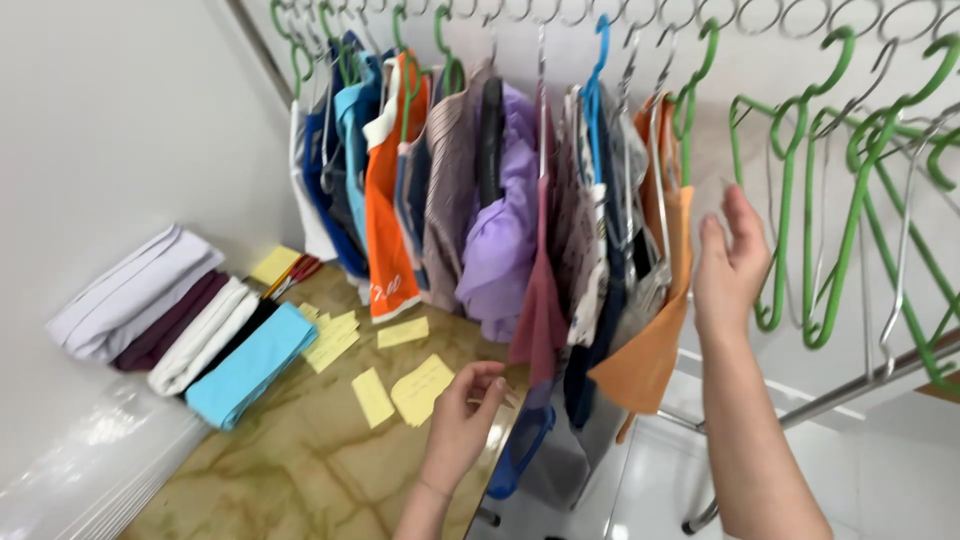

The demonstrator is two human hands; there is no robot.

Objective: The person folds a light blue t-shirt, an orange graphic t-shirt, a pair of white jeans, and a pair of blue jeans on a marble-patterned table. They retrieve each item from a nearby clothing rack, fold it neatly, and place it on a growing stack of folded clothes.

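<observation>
1. The person's left hand hovers low over the near edge of the desk, its fingers loosely curled and empty, holding nothing.
2. Just beside that hand lies a yellow paper slip on the marbled green-and-tan surface; more yellow slips are scattered further along the desk, apart from one another.
3. The person's right hand is raised higher, to the right, with fingers spread open and gripping nothing — it sits close to the orange garment at the end of the hanging row, whether touching it cannot be told.
4. Left of the slips, folded cloths are stacked side by side against the white wall: a light blue folded cloth nearest, then white, dark maroon and pale lilac ones.
5. Further back hangs the row of clothes on a rail — a purple garment, an orange shirt and blue pieces pressed together on hangers.
6. To the right of the raised hand, empty green hangers dangle from metal rings at the top, well apart from the clothes.
</observation>
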